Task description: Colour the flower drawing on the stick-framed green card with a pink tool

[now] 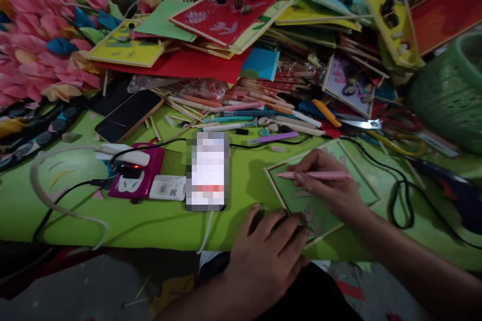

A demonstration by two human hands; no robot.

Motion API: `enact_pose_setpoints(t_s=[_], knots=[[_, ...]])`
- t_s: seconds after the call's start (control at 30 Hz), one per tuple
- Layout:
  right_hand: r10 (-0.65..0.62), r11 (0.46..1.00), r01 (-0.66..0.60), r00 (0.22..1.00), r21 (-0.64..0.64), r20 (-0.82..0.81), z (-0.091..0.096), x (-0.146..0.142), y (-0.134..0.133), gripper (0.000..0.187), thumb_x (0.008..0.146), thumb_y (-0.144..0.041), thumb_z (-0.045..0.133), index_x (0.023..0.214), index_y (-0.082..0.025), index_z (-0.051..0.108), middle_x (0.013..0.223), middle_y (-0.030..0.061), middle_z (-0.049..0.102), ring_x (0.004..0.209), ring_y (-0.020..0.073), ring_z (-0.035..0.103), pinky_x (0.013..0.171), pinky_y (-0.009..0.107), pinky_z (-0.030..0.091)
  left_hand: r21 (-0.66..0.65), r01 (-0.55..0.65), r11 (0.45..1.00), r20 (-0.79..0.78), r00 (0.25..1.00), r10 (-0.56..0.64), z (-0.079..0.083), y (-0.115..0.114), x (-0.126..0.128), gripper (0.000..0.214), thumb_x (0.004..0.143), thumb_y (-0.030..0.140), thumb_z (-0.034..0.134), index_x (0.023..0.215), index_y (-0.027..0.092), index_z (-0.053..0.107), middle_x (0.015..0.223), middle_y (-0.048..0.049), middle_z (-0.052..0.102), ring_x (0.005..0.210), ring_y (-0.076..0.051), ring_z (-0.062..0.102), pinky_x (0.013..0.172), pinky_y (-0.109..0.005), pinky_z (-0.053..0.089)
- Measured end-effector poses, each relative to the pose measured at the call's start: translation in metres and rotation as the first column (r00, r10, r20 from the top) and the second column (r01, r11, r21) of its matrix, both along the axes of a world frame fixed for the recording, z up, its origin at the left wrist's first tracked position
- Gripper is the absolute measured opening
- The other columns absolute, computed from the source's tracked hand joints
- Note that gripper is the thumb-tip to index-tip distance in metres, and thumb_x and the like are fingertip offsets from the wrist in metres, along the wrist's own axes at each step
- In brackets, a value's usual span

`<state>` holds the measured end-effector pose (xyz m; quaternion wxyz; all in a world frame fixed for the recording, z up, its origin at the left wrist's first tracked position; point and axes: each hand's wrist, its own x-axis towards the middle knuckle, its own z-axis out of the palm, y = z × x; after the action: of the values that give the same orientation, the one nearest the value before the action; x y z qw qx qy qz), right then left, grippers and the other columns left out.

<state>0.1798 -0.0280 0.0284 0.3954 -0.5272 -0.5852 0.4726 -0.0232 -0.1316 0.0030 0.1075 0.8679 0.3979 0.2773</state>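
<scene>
A green card point(353, 157) edged with thin wooden sticks lies tilted on the table, with pale grey shapes on its surface. My right hand point(329, 180) rests over it, fingers pinched around a pink felt-tip pen point(333, 175). The pen lies almost level and its tip points left, near the card's left corner; whether it touches the card I cannot tell. My left hand point(267, 248) is spread palm down at the card's lower left edge, with the fingertips on or beside the stick border.
A lit phone point(208, 173) and a purple power strip point(141, 173) with cables stand left. A dark phone point(128, 115) lies behind them. Markers, sticks and scissors point(361, 123) crowd the back below stacked framed cards point(229, 15). A glue gun point(452, 193) lies right, near a green basket point(448, 93).
</scene>
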Motion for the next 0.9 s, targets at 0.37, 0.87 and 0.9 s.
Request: enact_pose_setpoints(t_s=[0.37,0.87,0.9], knots=[[-0.004,0.999,0.0,0.993,0.036,0.122,0.0033,-0.0039,-0.0006,0.028,0.085,-0.048,0.082,0.078,-0.028,0.065,0.07,-0.0001,0.068,0.059,0.0181,0.061,0.051,0.029,0.047,0.027,-0.013,1.0,-0.002,1.0,0.013,-0.004,-0.001,0.0008,0.035,0.104,0.045,0.062,0.134,0.03,0.071,0.147,0.0076,0.068,0.132,-0.019,0.058,0.125,-0.046,0.032],[-0.008,0.996,-0.013,0.971,0.087,0.241,0.003,-0.0022,-0.0017,0.022,0.091,-0.04,0.075,0.082,-0.024,0.063,0.075,0.0004,0.069,0.065,0.0158,0.065,0.055,0.026,0.048,0.051,-0.001,0.999,-0.029,1.0,0.003,-0.003,-0.0001,-0.0006,0.035,0.102,0.046,0.063,0.132,0.031,0.072,0.151,0.0047,0.066,0.134,-0.021,0.058,0.122,-0.045,0.036],[-0.017,0.996,-0.005,0.971,0.089,0.237,0.0032,-0.0027,-0.0016,0.021,0.091,-0.039,0.075,0.082,-0.024,0.062,0.075,0.0002,0.069,0.065,0.0161,0.066,0.055,0.026,0.048,0.053,-0.003,0.999,-0.028,1.0,0.004,-0.0031,-0.0001,-0.0007,0.035,0.102,0.046,0.063,0.132,0.031,0.072,0.151,0.0044,0.066,0.134,-0.021,0.058,0.122,-0.045,0.036]])
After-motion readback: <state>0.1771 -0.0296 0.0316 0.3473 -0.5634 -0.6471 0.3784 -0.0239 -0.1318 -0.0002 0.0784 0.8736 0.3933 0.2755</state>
